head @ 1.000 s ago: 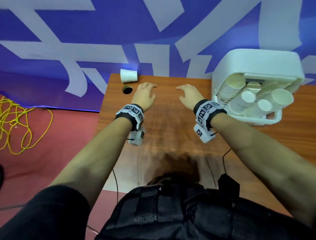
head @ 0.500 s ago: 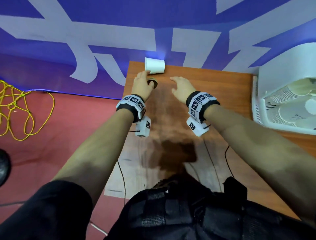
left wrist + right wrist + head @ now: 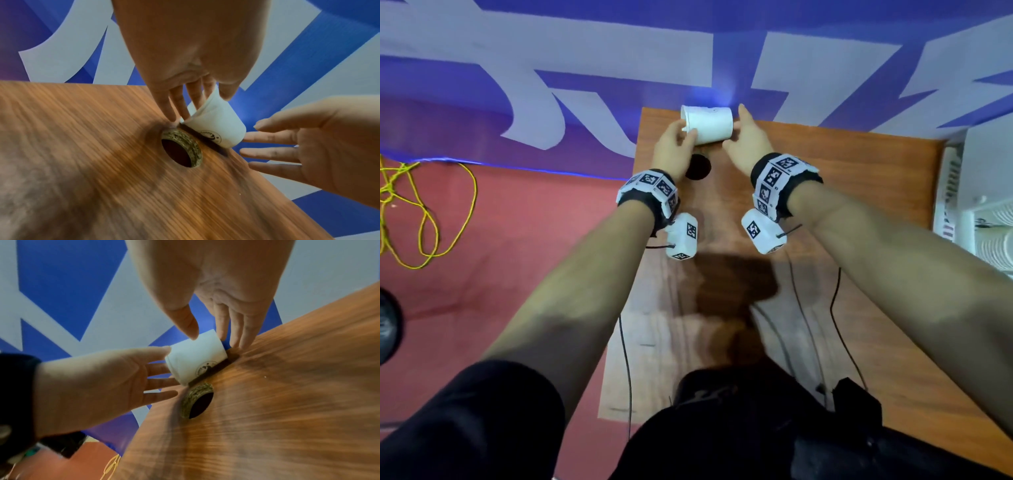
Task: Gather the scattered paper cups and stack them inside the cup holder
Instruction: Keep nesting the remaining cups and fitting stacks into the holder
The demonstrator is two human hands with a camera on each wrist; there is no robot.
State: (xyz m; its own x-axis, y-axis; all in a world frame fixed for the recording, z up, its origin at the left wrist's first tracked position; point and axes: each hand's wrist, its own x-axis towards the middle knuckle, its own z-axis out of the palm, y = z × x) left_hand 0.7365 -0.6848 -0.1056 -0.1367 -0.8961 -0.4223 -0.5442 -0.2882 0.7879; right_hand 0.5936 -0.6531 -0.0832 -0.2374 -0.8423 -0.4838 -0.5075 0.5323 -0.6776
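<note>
Paper cup (image 3: pixel 708 124) lies on its side at the bench (image 3: pixel 825 205) edge, 12 o'clock. Left hand (image 3: pixel 671 150) at its rim, right hand (image 3: pixel 746 140) at its base; fingers spread, touching, no firm grip. Step: pickup. Next: carry to cup holder (image 3: pixel 989 222), 3 o'clock.

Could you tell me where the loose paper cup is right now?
In the head view the paper cup lies on its side at the table's far-left corner, just beyond the round hole, between the left hand and right hand.
</note>
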